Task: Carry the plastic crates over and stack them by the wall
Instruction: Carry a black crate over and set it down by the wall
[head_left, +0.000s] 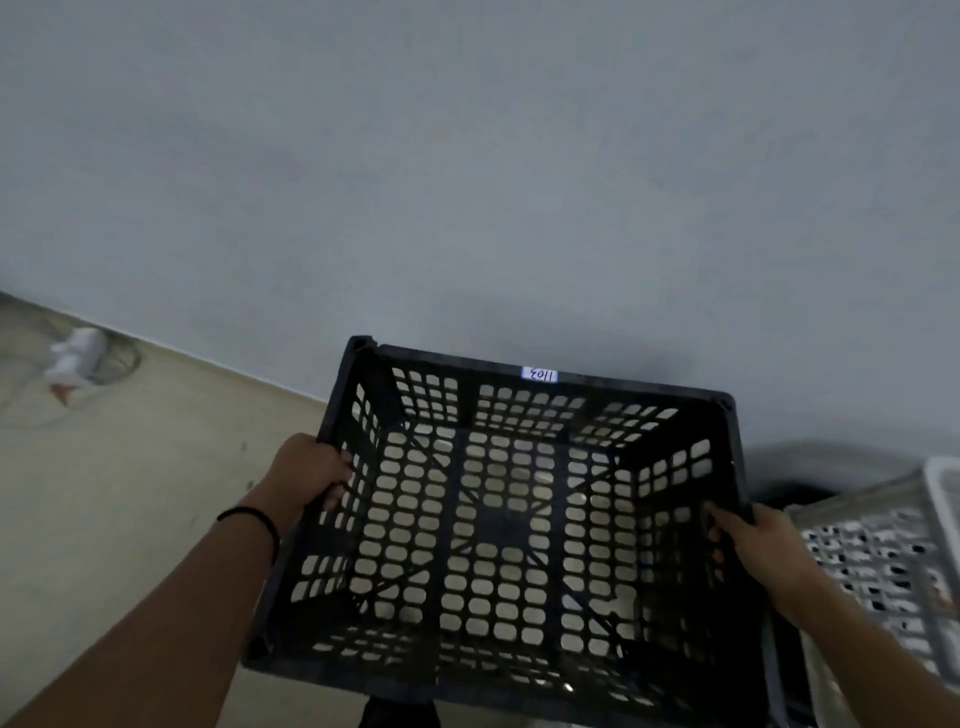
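I see my left hand (311, 470) and right hand (748, 540) curled tight over the side rims of the black crate (498, 525), held open side up. A grey crate (883, 561) crowds its right edge; bare floor (156, 467) lies left, the wall (467, 182) just beyond.

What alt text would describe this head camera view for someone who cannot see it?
Two bare hands, left hand and right hand, hold an empty black perforated plastic crate by its side rims, close to a grey wall. A grey perforated crate sits to the right, and a white object lies on the floor at left.
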